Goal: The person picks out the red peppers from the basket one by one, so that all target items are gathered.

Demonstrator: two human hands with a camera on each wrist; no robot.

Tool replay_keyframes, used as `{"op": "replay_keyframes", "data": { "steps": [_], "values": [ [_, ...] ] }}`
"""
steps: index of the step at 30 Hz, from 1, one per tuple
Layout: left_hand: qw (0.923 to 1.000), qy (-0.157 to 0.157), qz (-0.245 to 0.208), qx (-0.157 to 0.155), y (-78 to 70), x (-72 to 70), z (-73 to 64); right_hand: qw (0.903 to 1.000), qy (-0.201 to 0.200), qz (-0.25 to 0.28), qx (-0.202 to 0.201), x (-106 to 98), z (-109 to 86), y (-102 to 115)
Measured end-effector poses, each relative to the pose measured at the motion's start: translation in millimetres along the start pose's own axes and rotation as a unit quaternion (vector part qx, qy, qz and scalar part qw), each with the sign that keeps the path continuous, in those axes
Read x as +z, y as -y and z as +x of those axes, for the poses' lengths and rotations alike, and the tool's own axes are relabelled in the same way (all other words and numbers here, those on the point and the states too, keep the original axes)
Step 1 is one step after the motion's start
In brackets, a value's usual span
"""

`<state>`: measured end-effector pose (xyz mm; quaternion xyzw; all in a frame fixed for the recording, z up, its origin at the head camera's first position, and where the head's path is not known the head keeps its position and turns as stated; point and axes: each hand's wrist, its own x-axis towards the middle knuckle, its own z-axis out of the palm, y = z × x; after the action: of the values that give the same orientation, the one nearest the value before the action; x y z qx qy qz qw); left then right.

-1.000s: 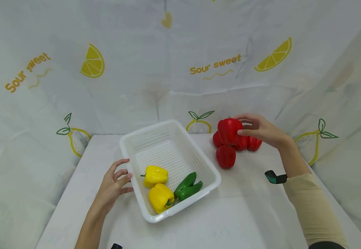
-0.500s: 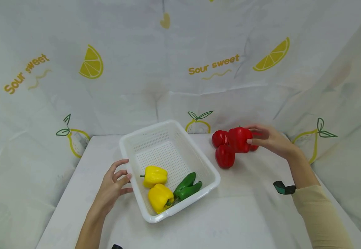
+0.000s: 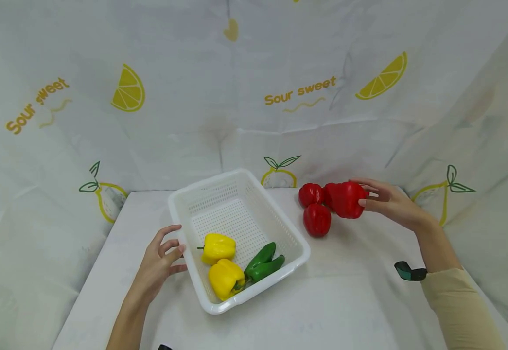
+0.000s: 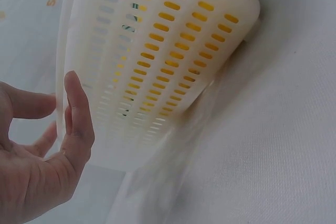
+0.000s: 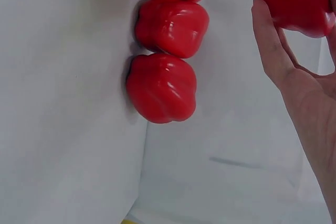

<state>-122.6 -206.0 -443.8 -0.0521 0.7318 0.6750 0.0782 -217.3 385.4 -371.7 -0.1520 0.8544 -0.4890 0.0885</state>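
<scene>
A red bell pepper [image 3: 348,199] is held by my right hand [image 3: 382,200], fingers at its far side and thumb at its near side. The right wrist view shows that pepper [image 5: 296,1] raised beside the row of other red peppers. Several more red bell peppers [image 3: 317,219] lie close together just left of it, partly overlapped by the held one. My left hand [image 3: 159,257] grips the left rim of a white perforated plastic basket [image 3: 295,267], fingers bent at the edge. From the left wrist view, one finger [image 4: 80,114] lies against the basket's outer side.
Inside the basket, two yellow bell peppers [image 3: 219,248] and green peppers [image 3: 264,262] sit toward the near end. White cloth covers the table [image 3: 324,311]. Behind it hangs a white curtain [image 3: 201,97] printed with lemons.
My right hand has carried the red bell pepper rightward and down, from above the pile to its right side. The left hand and the basket have stayed in place.
</scene>
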Motion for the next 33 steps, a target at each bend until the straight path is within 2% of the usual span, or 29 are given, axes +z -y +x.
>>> {"op": "replay_keyframes", "data": {
  "steps": [16, 26, 33],
  "values": [
    [1.0000, 0.005, -0.001, 0.000, 0.8, 1.2, -0.1, 0.9983, 0.046, 0.005, -0.037, -7.6, -7.4, -16.0],
    [1.0000, 0.006, 0.006, 0.002, -0.4, 0.4, -0.2, 0.9967, 0.047, -0.037, 0.055, -7.5, -13.2, -29.9],
    [0.9999, 0.005, 0.009, 0.001, -0.7, -0.2, 0.2, 0.9947, 0.063, -0.034, 0.074, -7.2, -11.7, -39.5]
  ]
}}
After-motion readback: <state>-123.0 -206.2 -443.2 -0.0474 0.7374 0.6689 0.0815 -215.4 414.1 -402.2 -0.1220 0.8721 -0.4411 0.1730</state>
